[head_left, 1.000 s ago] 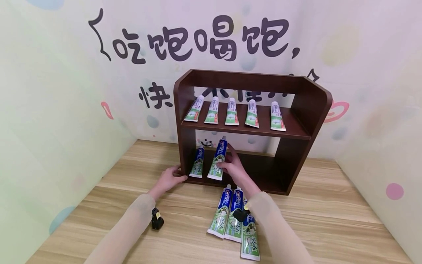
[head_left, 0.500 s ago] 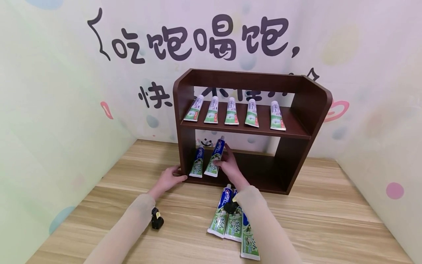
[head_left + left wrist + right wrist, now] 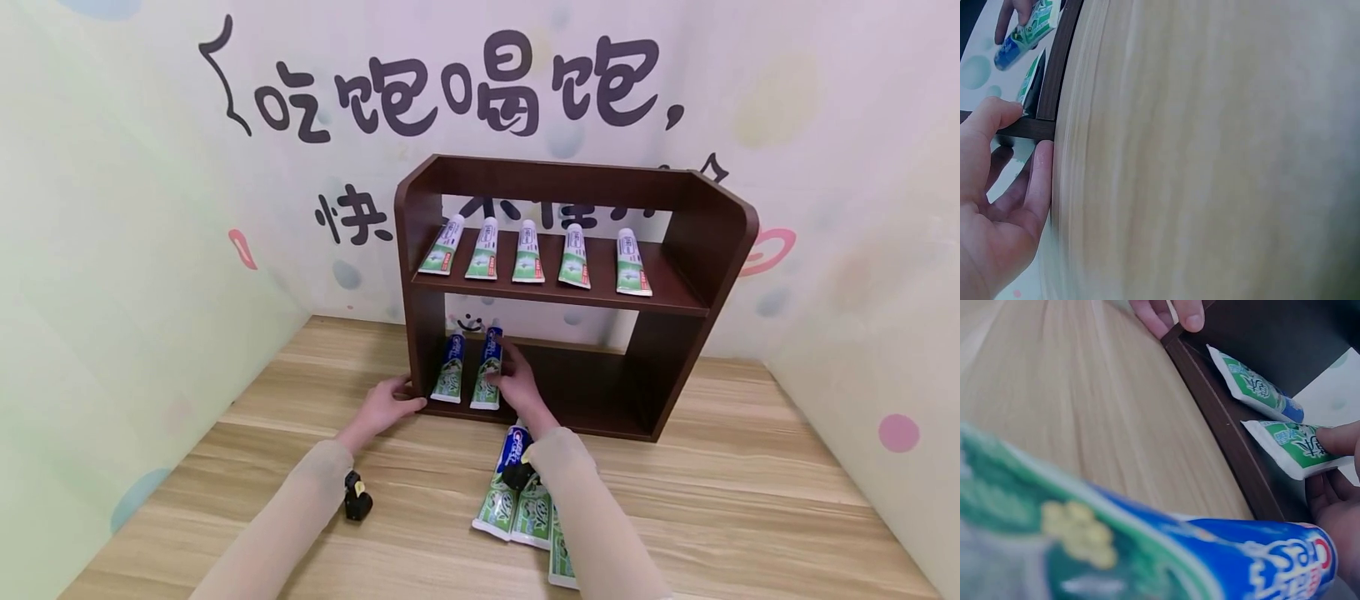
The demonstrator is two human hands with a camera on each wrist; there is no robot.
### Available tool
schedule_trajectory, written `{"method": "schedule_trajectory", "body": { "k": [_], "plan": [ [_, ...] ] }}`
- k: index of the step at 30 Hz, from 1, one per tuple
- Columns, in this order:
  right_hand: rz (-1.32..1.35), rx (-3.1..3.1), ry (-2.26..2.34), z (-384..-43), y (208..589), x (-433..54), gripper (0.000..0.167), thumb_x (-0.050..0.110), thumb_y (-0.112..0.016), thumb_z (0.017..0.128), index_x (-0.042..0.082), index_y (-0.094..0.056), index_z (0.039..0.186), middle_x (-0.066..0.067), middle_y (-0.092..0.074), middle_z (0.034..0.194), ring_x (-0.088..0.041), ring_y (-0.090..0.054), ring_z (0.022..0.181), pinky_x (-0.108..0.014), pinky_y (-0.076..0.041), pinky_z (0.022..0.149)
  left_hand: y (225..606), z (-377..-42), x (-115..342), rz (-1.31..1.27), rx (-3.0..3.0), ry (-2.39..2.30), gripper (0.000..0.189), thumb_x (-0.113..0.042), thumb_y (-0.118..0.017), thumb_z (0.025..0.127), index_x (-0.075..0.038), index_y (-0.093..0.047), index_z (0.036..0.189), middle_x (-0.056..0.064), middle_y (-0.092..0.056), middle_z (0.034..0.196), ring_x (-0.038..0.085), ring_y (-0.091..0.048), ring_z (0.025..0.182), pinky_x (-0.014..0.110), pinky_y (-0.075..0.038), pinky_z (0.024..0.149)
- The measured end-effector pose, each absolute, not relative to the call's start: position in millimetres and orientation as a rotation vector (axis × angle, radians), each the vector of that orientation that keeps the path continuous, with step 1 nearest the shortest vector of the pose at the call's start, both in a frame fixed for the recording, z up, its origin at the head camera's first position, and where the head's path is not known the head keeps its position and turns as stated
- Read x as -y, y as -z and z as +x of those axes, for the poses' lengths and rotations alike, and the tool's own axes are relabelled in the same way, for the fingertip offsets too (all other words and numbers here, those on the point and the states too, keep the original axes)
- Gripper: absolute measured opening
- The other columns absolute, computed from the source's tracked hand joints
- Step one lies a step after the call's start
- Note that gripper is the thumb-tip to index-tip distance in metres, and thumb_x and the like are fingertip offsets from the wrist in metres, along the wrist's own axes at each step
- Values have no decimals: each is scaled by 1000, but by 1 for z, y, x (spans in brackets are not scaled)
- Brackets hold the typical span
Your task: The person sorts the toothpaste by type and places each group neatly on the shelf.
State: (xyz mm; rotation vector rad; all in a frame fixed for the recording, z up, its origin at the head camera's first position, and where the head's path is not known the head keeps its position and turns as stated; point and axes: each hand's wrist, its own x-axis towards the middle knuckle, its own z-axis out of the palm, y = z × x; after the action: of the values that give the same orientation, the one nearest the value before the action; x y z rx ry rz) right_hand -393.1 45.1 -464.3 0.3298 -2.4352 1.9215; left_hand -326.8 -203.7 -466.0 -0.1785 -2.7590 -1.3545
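Observation:
My right hand (image 3: pixel 517 385) pinches a blue-and-green toothpaste tube (image 3: pixel 492 354) on the lower level of a dark brown two-tier shelf (image 3: pixel 555 185). Its thumb lies on the tube's face and other fingers are beneath it, as the right wrist view shows. The tube (image 3: pixel 1288 444) points cap-end to the back. Left of it, a matching toothpaste tube (image 3: pixel 448 371) lies against the shelf's left side. My left hand (image 3: pixel 384 410) grips the front lower-left corner of the shelf, thumb inside and fingers outside the panel in the left wrist view.
On the upper level lies a row of several white-and-green tubes (image 3: pixel 528 254). Three more blue-and-green tubes (image 3: pixel 497 504) lie on the wooden table (image 3: pixel 750 500) before the shelf, partly under my right forearm. A printed wall (image 3: pixel 360 167) stands behind.
My right hand has shifted the tube left and lowered it onto the lower level, turning it straighter beside the first tube. My left hand stays on the shelf corner.

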Motion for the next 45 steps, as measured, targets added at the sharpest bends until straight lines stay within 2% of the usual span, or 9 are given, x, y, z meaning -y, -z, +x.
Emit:
{"method": "schedule_trajectory", "body": {
  "k": [4, 7, 11, 16, 23, 29, 38, 45],
  "plan": [
    [382, 2489, -1816, -393, 467, -46, 54, 2, -61, 92, 16, -52, 143, -20, -54, 143, -36, -56, 126, -52, -48, 105, 466, -328, 205, -180, 2770, 1352, 59, -23, -69, 90, 0, -51, 141, 25, -65, 127, 36, -67, 111, 46, -56, 94],
    [422, 2574, -1725, -394, 468, -49, 46, 8, -61, 94, 14, -57, 139, -17, -52, 146, -34, -53, 129, -51, -45, 108, 467, -328, 206, -196, 2775, 1325, 59, -26, -69, 90, 0, -52, 140, 25, -66, 127, 36, -67, 112, 48, -54, 97],
    [510, 2721, -1709, -393, 463, -57, 54, 13, -63, 95, 18, -48, 146, -13, -41, 156, -34, -43, 140, -52, -40, 114, 468, -329, 206, -207, 2776, 1306, 58, -26, -69, 90, 0, -53, 139, 24, -67, 125, 37, -67, 112, 50, -53, 98],
    [681, 2871, -1622, -392, 450, -65, 71, 11, -67, 91, 17, -35, 154, -14, -30, 162, -38, -30, 148, -54, -35, 117, 468, -329, 206, -203, 2770, 1304, 57, -25, -69, 90, -1, -53, 139, 24, -67, 126, 37, -66, 113, 51, -52, 100],
    [720, 2897, -1473, -392, 453, -67, 78, 8, -71, 88, 15, -33, 155, -17, -30, 161, -41, -45, 136, -53, -46, 107, 468, -329, 205, -204, 2768, 1310, 57, -24, -69, 90, -1, -53, 140, 24, -66, 127, 37, -66, 114, 50, -52, 100],
    [682, 2857, -1511, -390, 456, -68, 75, 9, -72, 88, 14, -36, 154, -20, -37, 156, -40, -50, 130, -50, -52, 99, 467, -328, 205, -204, 2764, 1321, 57, -23, -68, 90, 0, -53, 140, 25, -66, 127, 37, -66, 113, 50, -53, 98],
    [650, 2836, -1558, -390, 458, -67, 72, 9, -70, 90, 14, -36, 153, -21, -38, 154, -39, -48, 133, -51, -49, 103, 466, -329, 205, -206, 2760, 1360, 59, -21, -68, 90, 3, -50, 140, 27, -65, 126, 38, -67, 112, 46, -57, 93],
    [651, 2828, -1566, -390, 461, -67, 72, 9, -69, 90, 15, -36, 154, -18, -37, 156, -39, -47, 134, -52, -48, 105, 467, -329, 205, -208, 2774, 1332, 57, -22, -68, 90, 3, -52, 139, 26, -65, 127, 39, -66, 114, 48, -55, 96]
  ]
}}
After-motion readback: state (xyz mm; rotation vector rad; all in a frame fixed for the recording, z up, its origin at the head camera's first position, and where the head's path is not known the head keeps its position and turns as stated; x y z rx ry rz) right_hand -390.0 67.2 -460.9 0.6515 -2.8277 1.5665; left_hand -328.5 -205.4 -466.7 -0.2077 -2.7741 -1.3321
